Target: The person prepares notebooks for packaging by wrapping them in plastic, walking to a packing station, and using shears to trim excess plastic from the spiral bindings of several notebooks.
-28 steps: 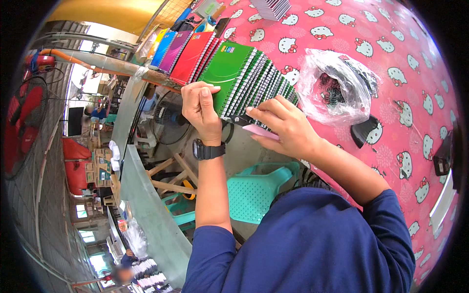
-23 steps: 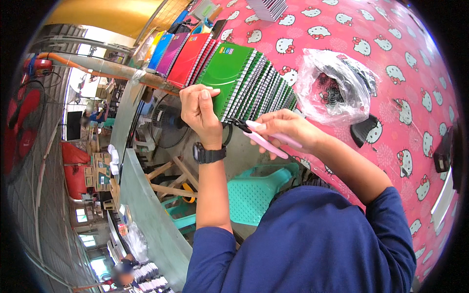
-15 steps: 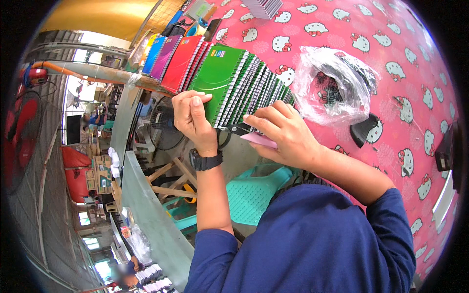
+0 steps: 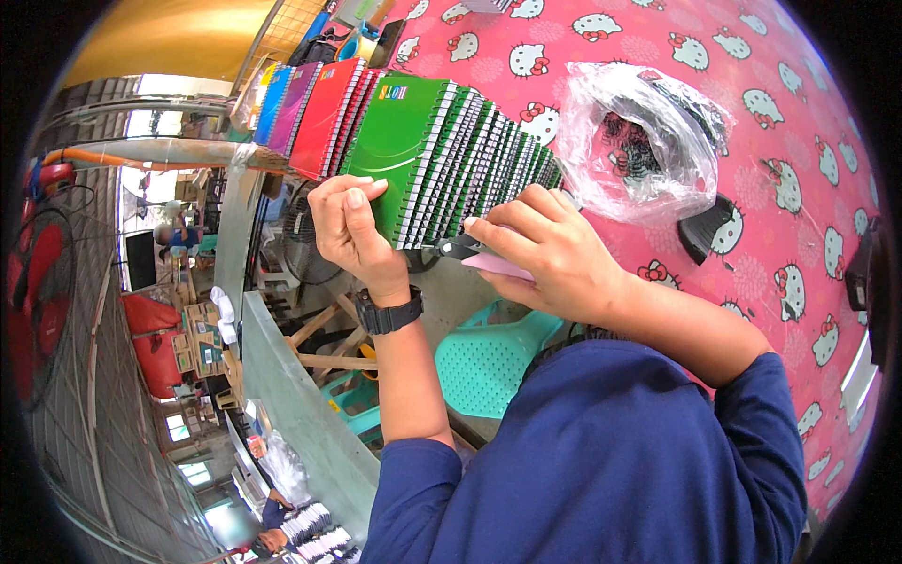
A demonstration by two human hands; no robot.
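Note:
Several green spiral-bound notebooks (image 4: 399, 127) stand in a slanted row at the table's near left edge, their wire coils facing right and toward me. My left hand (image 4: 357, 235) is closed at the near left corner of the front one, fingertips on its cover. My right hand (image 4: 559, 249) grips a small hand tool (image 4: 458, 247) with a dark head and a pink handle; its exact kind is hard to make out. The tool's head lies against the lower end of the coils. My right fingers hide part of the handle.
Red notebooks (image 4: 324, 117), purple and blue ones continue the row at left. An open clear plastic bag (image 4: 583, 179) with black coils inside sits on the pink patterned tablecloth (image 4: 648, 52). Beside it is a black wedge-shaped object (image 4: 707, 230). A turquoise plastic chair (image 4: 484, 367) stands below.
The view has shifted slightly, so the notebooks and my left hand appear a little further left. Both hands keep their grips, and the tool stays at the lower coil ends.

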